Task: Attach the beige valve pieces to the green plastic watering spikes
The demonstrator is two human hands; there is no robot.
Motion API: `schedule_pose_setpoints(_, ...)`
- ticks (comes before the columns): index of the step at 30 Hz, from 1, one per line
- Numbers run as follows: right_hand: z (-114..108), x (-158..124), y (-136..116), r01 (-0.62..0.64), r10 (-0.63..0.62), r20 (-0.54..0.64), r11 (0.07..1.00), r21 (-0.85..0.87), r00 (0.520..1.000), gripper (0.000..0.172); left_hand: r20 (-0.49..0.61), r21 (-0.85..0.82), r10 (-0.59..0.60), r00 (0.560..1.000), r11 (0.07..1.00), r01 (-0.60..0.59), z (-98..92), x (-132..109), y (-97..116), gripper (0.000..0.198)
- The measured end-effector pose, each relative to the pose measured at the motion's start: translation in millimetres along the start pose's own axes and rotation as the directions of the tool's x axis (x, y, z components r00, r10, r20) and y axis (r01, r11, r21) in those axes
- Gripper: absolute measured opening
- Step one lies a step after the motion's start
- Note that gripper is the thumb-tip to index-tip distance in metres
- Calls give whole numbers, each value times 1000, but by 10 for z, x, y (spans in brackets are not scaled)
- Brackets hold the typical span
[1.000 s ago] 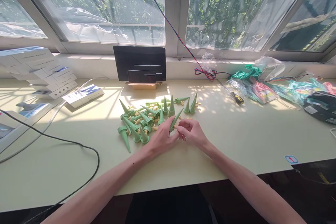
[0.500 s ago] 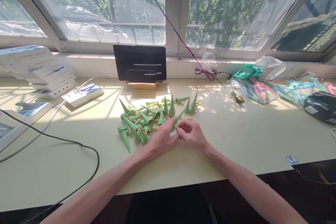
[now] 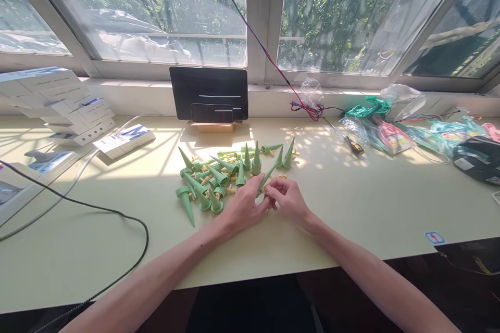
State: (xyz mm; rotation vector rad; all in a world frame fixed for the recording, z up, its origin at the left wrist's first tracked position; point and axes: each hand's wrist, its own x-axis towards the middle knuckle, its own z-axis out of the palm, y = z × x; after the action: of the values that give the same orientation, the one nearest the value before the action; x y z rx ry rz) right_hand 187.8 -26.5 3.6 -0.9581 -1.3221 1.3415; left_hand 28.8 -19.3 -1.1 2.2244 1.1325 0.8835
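Note:
On the pale table [image 3: 351, 208] lies a heap of green plastic cone spikes [image 3: 211, 179] mixed with small yellowish fittings [image 3: 231, 190]. My left hand [image 3: 244, 205] is closed around the wide end of one green cone [image 3: 266, 178], whose tip points up and to the right. My right hand [image 3: 288, 199] meets it at that end, fingers pinched on a small yellowish piece I can barely see. Several cones [image 3: 255, 158] stand upright just behind my hands.
A dark tablet [image 3: 209, 92] leans at the window sill with a phone [image 3: 211, 113] in front. White boxes [image 3: 70, 109] and a black cable [image 3: 97, 210] lie left. Plastic bags [image 3: 394, 125], a screwdriver [image 3: 353, 145] and red-blue wire [image 3: 308, 109] lie right.
Both hands have stayed together at the cone with only small finger shifts; the cone's tip sits a little lower. Nothing else on the table moved.

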Motion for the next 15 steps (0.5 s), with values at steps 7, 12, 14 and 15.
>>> schedule_pose_setpoints(7,0,9,-5,-88,86,26,990,109,996,26,12,6,-28,1000,1000,28,16,-11,-12,52)
schedule_pose_setpoints(12,9,-29,-2,52,-53,-23,996,-73,998,26,-3,14,-12,1000,1000,12,-8,-13,22,50)
schedule_pose_setpoints(14,13,-42,-7,87,-92,-33,987,-134,995,26,4,9,-4,1000,1000,4,-19,-11,38,45)
schedule_pose_setpoints(15,13,-44,-9,94,-100,-35,984,-150,994,26,8,8,-2,1000,1000,2,-23,-10,43,43)
